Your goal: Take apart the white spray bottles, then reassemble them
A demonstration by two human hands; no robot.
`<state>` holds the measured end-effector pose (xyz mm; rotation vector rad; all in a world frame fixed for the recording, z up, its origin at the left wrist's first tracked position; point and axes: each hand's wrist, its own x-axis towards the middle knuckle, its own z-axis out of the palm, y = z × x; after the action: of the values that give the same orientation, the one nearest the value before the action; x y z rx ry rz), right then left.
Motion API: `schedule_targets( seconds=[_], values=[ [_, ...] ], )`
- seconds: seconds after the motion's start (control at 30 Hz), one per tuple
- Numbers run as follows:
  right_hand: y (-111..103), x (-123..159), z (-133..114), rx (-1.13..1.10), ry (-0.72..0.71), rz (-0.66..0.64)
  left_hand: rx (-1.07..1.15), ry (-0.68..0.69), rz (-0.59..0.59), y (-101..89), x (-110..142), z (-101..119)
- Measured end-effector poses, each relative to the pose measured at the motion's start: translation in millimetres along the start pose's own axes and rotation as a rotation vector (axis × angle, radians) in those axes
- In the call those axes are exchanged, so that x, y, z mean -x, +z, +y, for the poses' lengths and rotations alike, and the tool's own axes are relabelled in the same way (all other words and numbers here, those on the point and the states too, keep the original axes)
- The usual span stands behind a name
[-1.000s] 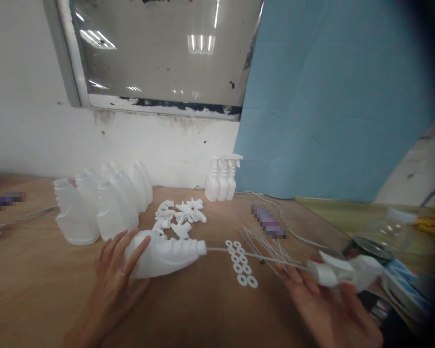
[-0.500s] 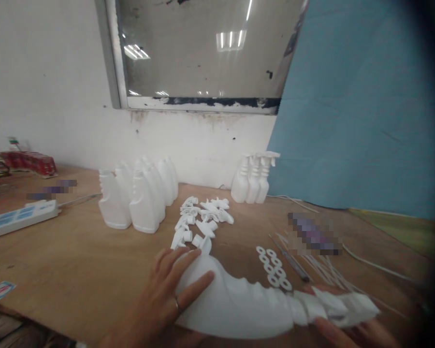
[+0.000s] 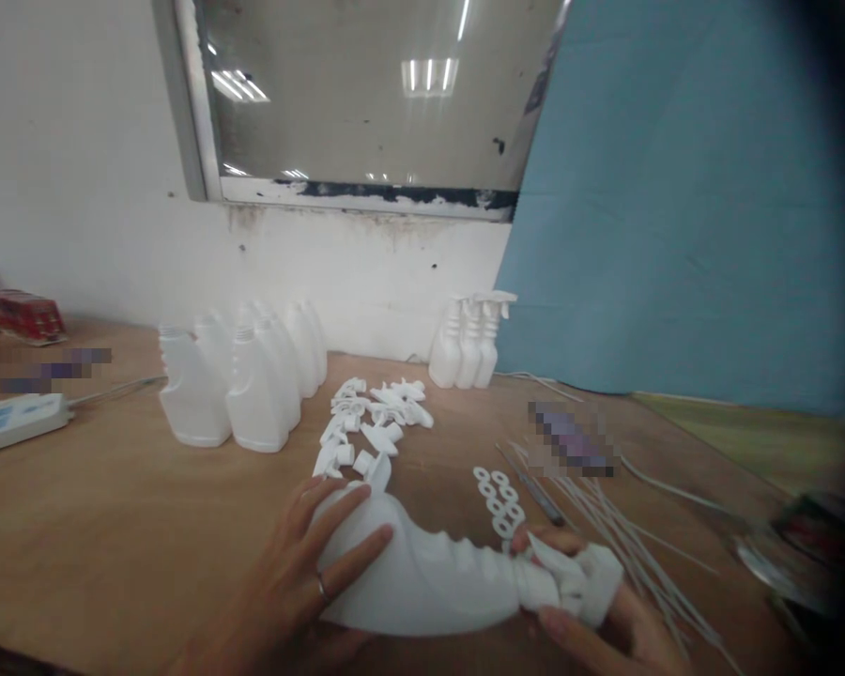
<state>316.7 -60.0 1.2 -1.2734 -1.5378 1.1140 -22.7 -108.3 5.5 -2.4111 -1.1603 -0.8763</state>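
Note:
A white plastic spray bottle (image 3: 429, 582) lies on its side in front of me, its neck toward the right. My left hand (image 3: 302, 554), with a ring on one finger, is wrapped round the bottle's base end. At the neck, my right hand (image 3: 606, 615) grips the white trigger sprayer head (image 3: 581, 582), whose collar meets the bottle's mouth. Part of the right fingers is hidden behind the sprayer head. Just beyond the bottle lies a pile of loose white trigger heads (image 3: 376, 413). Several white ring washers (image 3: 497, 498) rest near the neck.
Open-topped white bottles (image 3: 257, 404) stand in rows at the back left. Three bottles with sprayers (image 3: 468, 347) stand by the wall. Thin white tubes (image 3: 626, 545) and a grey pen-like tool (image 3: 545, 498) lie to the right. A power strip (image 3: 21, 422) is at far left.
My right hand has drawn closer to the bottle's neck, and the sprayer head in it has turned. The left hand keeps its hold. The whole view has shifted slightly to the right.

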Motion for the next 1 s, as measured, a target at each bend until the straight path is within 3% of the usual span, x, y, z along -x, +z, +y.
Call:
schedule_targets(
  seconds=[0.23,0.37,0.47,0.83,1.0],
  values=[
    [18.6,8.8,-28.3,0.020,0.023,0.008,0.013,-0.022,0.015,3.3,2.5,0.5],
    [20.4,7.5,-27.1,0.032,0.000,-0.058,0.016,-0.014,0.020,6.4,5.1,-0.9],
    [19.0,9.3,-27.8,0.034,-0.077,-0.017,0.002,0.002,0.028,7.8,7.4,-3.8],
    [19.9,12.9,-24.1,0.043,0.027,-0.081,-0.017,0.000,0.010,11.0,8.0,-4.2],
    [18.6,12.2,-21.2,0.012,0.000,-0.075,-0.045,0.014,0.016,10.9,6.8,-6.1]
  ],
)
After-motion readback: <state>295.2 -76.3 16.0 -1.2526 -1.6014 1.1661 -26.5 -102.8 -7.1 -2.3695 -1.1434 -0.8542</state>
